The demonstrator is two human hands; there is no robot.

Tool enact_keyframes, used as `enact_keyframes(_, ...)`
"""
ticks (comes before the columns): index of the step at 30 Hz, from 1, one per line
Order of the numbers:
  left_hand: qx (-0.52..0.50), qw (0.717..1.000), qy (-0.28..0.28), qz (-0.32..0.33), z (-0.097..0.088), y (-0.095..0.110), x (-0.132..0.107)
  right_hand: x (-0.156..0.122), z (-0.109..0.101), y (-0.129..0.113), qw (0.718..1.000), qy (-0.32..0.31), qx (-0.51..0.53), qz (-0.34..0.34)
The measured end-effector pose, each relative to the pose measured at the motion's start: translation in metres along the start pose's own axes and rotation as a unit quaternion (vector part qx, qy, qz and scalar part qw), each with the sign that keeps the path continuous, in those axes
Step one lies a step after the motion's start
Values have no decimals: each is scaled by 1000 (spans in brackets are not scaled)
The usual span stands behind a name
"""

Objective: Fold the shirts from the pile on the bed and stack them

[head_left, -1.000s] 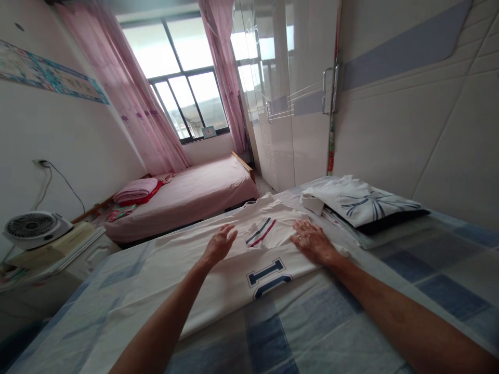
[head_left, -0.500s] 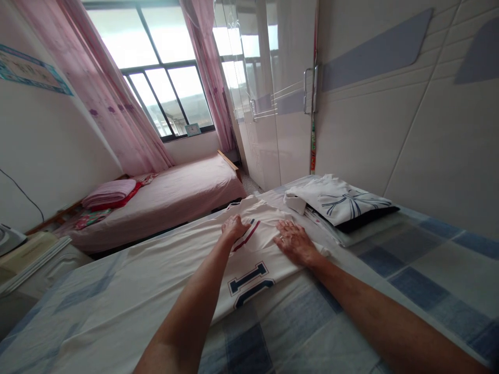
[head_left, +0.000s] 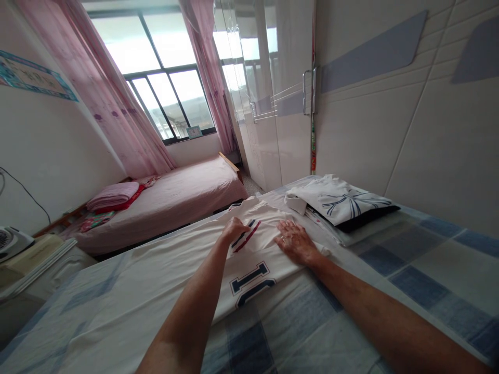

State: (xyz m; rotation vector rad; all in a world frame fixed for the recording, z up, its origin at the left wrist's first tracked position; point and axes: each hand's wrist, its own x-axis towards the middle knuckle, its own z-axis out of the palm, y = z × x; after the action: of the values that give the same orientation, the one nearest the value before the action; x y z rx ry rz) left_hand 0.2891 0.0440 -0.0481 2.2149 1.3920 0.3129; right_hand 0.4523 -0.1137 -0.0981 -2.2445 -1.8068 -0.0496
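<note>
A white shirt [head_left: 163, 265] with a dark blue "10" and red and blue stripes lies spread on the blue checked bed [head_left: 421, 275]. My left hand [head_left: 234, 229] rests on the shirt near the stripes, its fingers curled and pinching the cloth. My right hand [head_left: 295, 240] lies flat on the shirt just to the right, fingers spread and holding nothing. A stack of folded clothes [head_left: 343, 202], white on top with dark blue lines, sits on the bed beyond my right hand.
A second bed [head_left: 175, 197] with a pink sheet and a folded pink blanket [head_left: 113, 195] stands under the window. A glossy wardrobe [head_left: 280, 104] fills the far right corner. A small fan [head_left: 10, 241] sits on a low stand at the left. A padded wall [head_left: 429, 119] borders the bed on the right.
My left hand has moved right across the shirt toward the stripes and curled its fingers on the cloth. My right hand stayed flat. The view shifted a little to the right.
</note>
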Motion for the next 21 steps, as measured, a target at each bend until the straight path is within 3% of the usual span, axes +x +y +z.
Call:
enact_keyframes(5,-10,996,55,70,-10,17,-25,2,5,3,1000,14,3,-6)
enact_keyframes(8,18,978,87,187,-10,23,-65,4,6,8,999,34,19,-19)
enact_keyframes(10,46,957,55,281,-6,21,-98,6,5,12,997,53,50,-23)
enact_keyframes(12,49,943,14,329,-2,14,-127,8,4,15,993,74,93,-9)
enact_keyframes(15,10,943,53,327,0,-4,-150,11,3,19,984,102,144,15)
enact_keyframes(18,-8,946,150,288,-3,-26,-151,14,4,21,979,119,167,15)
enact_keyframes(21,22,943,198,268,-2,-45,-147,14,4,20,980,120,155,19)
